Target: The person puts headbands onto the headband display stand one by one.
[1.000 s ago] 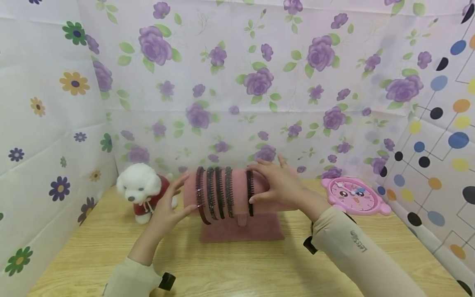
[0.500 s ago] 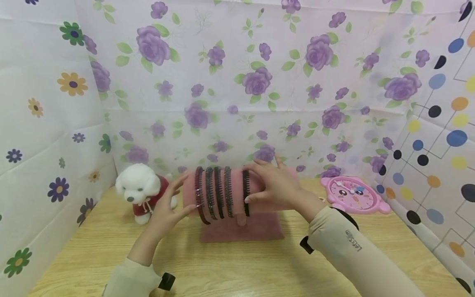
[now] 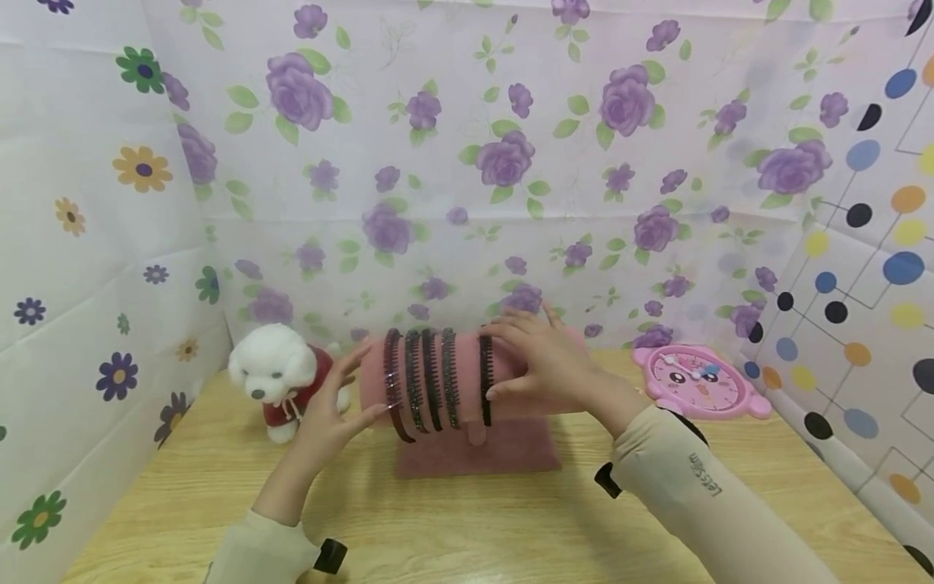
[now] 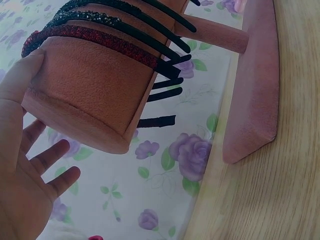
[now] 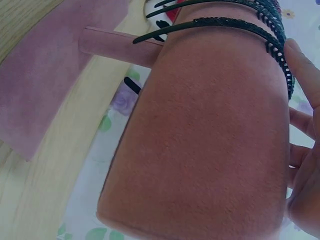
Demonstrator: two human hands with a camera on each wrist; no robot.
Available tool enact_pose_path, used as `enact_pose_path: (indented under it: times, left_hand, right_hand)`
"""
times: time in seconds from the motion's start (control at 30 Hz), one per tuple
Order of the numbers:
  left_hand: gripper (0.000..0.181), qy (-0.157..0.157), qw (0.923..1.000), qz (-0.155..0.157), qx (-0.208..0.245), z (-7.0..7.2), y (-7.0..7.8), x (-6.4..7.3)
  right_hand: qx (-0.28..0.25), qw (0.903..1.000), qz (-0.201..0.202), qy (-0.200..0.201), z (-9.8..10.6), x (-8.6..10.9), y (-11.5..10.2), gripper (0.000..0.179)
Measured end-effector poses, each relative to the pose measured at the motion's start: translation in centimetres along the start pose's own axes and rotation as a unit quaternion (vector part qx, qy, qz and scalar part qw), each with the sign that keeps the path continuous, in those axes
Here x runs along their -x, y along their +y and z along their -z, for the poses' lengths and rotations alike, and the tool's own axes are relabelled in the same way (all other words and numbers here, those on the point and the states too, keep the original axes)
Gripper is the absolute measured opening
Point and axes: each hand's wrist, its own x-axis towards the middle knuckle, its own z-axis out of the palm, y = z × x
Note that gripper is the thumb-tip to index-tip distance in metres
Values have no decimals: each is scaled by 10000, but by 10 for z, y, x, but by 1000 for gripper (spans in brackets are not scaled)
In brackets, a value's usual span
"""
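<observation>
Several toothed headbands sit over a pink padded display roll [image 4: 95, 80] on a stand. The leftmost is a dark red glitter headband [image 3: 392, 381]; darker sparkly ones follow close beside it. My left hand [image 3: 326, 418] spans the roll's left end, thumb by the red headband, its other fingers loosely spread in the left wrist view. Apart from that group sits a black headband [image 3: 486, 381]. My right hand [image 3: 549, 365] lies over the roll with thumb and index fingertips against this headband's right side. In the right wrist view, the black headband [image 5: 230, 22] has a fingertip at its edge.
The stand's pink base [image 3: 477, 454] rests on the wooden table [image 3: 467, 527]. A white plush dog [image 3: 273, 365] in red sits beyond my left hand. To the right lies a pink clock [image 3: 696, 381]. Patterned cloth walls surround the table.
The black headband has slid slightly left along the roll, with my right hand moving with it. Over the last half second both hands stay nearly still. My left hand keeps its place throughout.
</observation>
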Motion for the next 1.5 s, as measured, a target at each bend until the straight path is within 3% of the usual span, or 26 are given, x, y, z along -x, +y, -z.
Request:
enact_pose_path:
  times: [0.23,0.63,1.0,1.33,1.5]
  left_hand:
    - [85,63,9998,-54,-160,-1,2,0]
    - [82,-133,9998,161,51,1,2,-1]
    - [81,-175,9995,247,-64,4,3,-1]
    - [80,-141,9998,71,-84,3,4,-1]
    - [80,-189,9995,215,-101,4,5,-1]
  right_hand:
    - [-114,9998,-27,128,9,5,2,78]
    - [-392,9989,-88,253,33,22,16,78]
    - [-651,9960,-579,171,50,41,35,64]
    - [-514,9948,-793,382,57,59,56,57]
    - [-687,9929,-938,251,57,67,64,57]
